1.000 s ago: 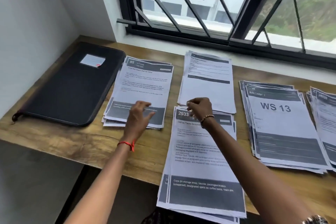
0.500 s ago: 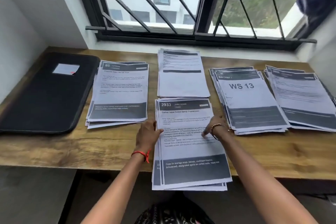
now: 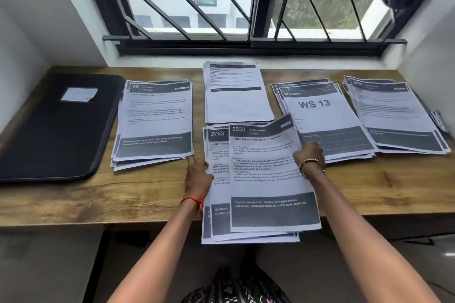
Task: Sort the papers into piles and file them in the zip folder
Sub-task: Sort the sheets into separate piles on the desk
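Fingers (image 3: 300,155) of my right hand (image 3: 309,158) pinch sheet 2933 (image 3: 268,169) (skewed toward 1 o'clock); my left hand (image 3: 198,174) presses pile 2763 (image 3: 218,152), fingers relaxed.

Bare forearms, a band at each wrist

A red thread (image 3: 193,200) with a loose end sits below the left hand (image 3: 198,174) at 7 o'clock, a thin gold-toned bead bracelet (image 3: 311,162) below the right hand (image 3: 309,155) at 4 o'clock; dark patterned fabric (image 3: 236,288) at 6 o'clock.

I note a wooden desk (image 3: 138,194) under a barred window (image 3: 248,0). White walls (image 3: 22,32) flank it; I see daylight outside.
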Available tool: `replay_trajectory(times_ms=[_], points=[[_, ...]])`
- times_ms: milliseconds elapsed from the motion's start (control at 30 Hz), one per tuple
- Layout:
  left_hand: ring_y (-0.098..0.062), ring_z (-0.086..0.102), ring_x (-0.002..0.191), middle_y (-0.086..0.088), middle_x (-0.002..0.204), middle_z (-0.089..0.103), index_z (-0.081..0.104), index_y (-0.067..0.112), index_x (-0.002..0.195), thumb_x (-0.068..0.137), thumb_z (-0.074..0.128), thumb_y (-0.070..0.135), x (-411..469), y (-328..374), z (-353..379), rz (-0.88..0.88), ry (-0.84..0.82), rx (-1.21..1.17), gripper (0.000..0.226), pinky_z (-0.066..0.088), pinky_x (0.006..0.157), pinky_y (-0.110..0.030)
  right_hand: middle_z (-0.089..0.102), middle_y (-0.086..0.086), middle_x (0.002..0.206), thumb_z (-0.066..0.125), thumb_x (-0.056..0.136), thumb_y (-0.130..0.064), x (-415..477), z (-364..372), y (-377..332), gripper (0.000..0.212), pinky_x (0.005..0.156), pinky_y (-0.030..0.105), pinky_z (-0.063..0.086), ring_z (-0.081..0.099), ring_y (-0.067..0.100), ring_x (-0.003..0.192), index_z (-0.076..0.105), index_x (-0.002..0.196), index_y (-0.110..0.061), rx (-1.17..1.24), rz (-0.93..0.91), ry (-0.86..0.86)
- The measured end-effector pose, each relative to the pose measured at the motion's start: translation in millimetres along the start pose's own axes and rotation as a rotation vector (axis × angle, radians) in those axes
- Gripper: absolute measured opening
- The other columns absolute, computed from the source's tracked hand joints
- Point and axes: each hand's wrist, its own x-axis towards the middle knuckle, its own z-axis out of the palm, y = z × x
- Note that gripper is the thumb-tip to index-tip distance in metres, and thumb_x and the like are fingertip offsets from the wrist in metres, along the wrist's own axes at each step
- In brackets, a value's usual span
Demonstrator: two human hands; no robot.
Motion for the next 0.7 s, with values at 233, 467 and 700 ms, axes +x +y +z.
replay_trajectory(times_ms=[233, 467, 700], points=[[-0.038, 0.060, 0.094, -0.025, 0.098, 0.063, 0.057, -0.007, 0.095, 0.077, 0.056, -0.011, 9.3, -2.2, 2.4, -0.031, 0.081, -0.017, 0.018, 0.045, 0.074, -0.036, 0.052, 0.022, 0.128, 0.048, 0.086, -0.012, 3.3, -27.1, 13.5, 0.036, 0.097, 0.043, 0.040, 0.049, 0.041, 0.118, 0.052, 0.120, 0.001, 0.179, 0.130, 0.100], [-0.039, 0.060, 0.091, -0.027, 0.097, 0.064, 0.060, -0.011, 0.094, 0.077, 0.049, -0.009, 7.8, 3.8, -0.5, -0.055, 0.087, -0.055, 0.020, 0.045, 0.072, -0.035, 0.057, 0.021, 0.124, 0.048, 0.086, -0.016, 5.5, -27.7, 30.2, 0.036, 0.092, 0.040, 0.043, 0.053, 0.039, 0.114, 0.056, 0.116, 0.002, 0.212, 0.188, 0.113], [-0.032, 0.061, 0.089, -0.021, 0.094, 0.065, 0.061, -0.007, 0.089, 0.073, 0.076, 0.003, -5.0, 9.5, 3.1, -0.076, 0.108, -0.107, 0.024, 0.038, 0.065, -0.027, 0.057, 0.013, 0.080, 0.047, 0.083, -0.004, -7.6, -3.5, 31.1, 0.010, 0.061, 0.026, 0.038, 0.054, 0.027, 0.081, 0.054, 0.078, 0.000, 0.338, 0.059, -0.070]])
